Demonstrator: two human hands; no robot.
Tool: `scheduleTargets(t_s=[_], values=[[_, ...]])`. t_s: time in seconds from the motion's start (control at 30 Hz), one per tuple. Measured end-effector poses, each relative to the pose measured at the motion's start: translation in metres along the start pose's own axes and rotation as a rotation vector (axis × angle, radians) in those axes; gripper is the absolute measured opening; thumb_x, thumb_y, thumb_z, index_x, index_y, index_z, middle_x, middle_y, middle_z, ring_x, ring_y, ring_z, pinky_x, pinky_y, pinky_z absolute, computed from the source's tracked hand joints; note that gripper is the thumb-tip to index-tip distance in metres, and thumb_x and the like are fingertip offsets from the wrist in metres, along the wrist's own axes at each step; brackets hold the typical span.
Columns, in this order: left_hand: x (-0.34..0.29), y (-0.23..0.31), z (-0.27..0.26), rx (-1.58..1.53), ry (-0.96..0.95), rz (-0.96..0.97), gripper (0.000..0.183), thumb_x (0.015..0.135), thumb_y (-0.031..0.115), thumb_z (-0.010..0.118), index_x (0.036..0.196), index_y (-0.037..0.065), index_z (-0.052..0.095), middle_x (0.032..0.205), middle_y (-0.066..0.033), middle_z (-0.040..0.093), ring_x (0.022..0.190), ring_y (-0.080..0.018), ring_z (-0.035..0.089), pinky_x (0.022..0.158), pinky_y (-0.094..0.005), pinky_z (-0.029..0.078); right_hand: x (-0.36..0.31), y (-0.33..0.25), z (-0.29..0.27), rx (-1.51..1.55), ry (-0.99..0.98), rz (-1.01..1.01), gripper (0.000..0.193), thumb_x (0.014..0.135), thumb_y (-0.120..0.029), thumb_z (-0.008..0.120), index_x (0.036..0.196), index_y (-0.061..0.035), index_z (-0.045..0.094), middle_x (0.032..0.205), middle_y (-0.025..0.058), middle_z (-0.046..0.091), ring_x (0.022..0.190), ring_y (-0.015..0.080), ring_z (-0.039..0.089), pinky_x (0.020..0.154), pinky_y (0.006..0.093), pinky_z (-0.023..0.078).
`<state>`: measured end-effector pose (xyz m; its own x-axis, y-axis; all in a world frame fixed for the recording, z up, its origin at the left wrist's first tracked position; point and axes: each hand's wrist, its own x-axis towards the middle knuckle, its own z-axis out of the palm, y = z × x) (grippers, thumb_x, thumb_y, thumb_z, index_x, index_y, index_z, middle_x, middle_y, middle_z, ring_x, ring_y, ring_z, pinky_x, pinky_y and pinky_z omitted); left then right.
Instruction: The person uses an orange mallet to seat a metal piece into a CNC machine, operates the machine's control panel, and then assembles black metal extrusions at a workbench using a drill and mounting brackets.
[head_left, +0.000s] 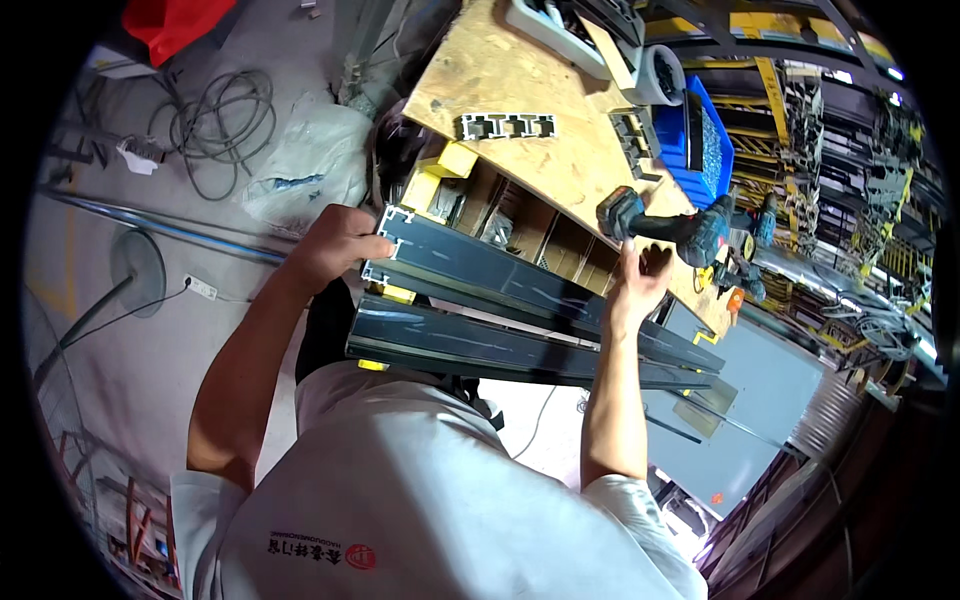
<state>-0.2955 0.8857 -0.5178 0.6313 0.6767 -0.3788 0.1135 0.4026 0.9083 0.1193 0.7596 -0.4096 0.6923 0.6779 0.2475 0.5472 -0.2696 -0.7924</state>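
Observation:
My left hand [335,248] is closed around the near left end of a long dark metal profile [490,265], whose hollow cut end shows. A second dark profile [450,337] lies alongside it, closer to my body. Both run to the right on yellow supports. My right hand [640,285] is raised over the far profile, fingers partly curled and apart, and I see nothing in it. Just beyond its fingertips a cordless drill [695,235] lies on its side at the bench edge, battery toward the left. Whether the fingertips touch the drill is unclear.
A wooden workbench [520,80] holds short profile offcuts [506,126], a blue bin [700,150] of small parts and a white tub [660,75]. Open compartments [525,220] sit under its top. Coiled cable [225,120] and a fan-like round stand [137,272] are on the left floor.

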Motion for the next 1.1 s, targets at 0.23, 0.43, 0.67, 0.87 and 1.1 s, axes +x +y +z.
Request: scheduleTargets(t_s=[0.23,0.43,0.67,0.87,1.1], values=[[0.004,0.009,0.001,0.060,-0.035,-0.026,0.036,0.083,0.022,0.081,0.062,0.000,0.061,0.058,0.0004,0.049,0.058,-0.0082,0.044,0.054,-0.0335,0.035,0.071,-0.012,0.016,0.197,0.268,0.054,0.027,0.096,-0.006,0.074,0.120,0.0009,0.066,0.110,0.0083,0.070,0.096,0.0198,0.068,0.090,0.0362,0.058],[-0.006,0.012,0.004,-0.210,-0.017,-0.152,0.022,0.087,0.014,0.079,0.080,-0.005,0.071,0.074,-0.0036,0.065,0.068,-0.0104,0.058,0.062,-0.0284,0.045,0.036,-0.115,-0.003,0.192,-0.084,-0.189,0.017,0.092,0.003,0.067,0.109,0.0004,0.064,0.105,0.0107,0.070,0.084,0.0195,0.066,0.080,0.0340,0.054],[-0.004,0.014,0.010,-0.261,0.007,-0.180,0.019,0.085,0.014,0.082,0.080,-0.001,0.071,0.074,-0.0013,0.064,0.069,-0.0102,0.055,0.062,-0.0287,0.041,-0.036,-0.254,0.008,0.032,-0.895,0.276,0.069,0.078,0.012,0.064,0.145,0.0011,0.052,0.114,0.0089,0.067,0.095,0.0158,0.067,0.082,0.0310,0.057],[-0.003,0.012,0.007,-0.173,-0.004,-0.203,0.023,0.083,0.018,0.082,0.073,0.001,0.071,0.068,0.0006,0.060,0.066,-0.0090,0.051,0.060,-0.0293,0.039,-0.046,-0.275,0.050,-0.063,-1.075,0.345,0.075,0.074,0.010,0.063,0.148,-0.0019,0.052,0.114,0.0068,0.067,0.097,0.0144,0.066,0.085,0.0270,0.054],[0.000,0.005,0.009,-0.126,0.003,-0.134,0.031,0.080,0.023,0.081,0.070,-0.005,0.070,0.065,-0.0038,0.058,0.064,-0.0136,0.053,0.062,-0.0331,0.042,-0.050,-0.274,0.071,-0.134,-1.086,0.386,0.072,0.078,0.009,0.062,0.148,-0.0026,0.052,0.099,0.0084,0.069,0.075,0.0123,0.063,0.065,0.0266,0.053]])
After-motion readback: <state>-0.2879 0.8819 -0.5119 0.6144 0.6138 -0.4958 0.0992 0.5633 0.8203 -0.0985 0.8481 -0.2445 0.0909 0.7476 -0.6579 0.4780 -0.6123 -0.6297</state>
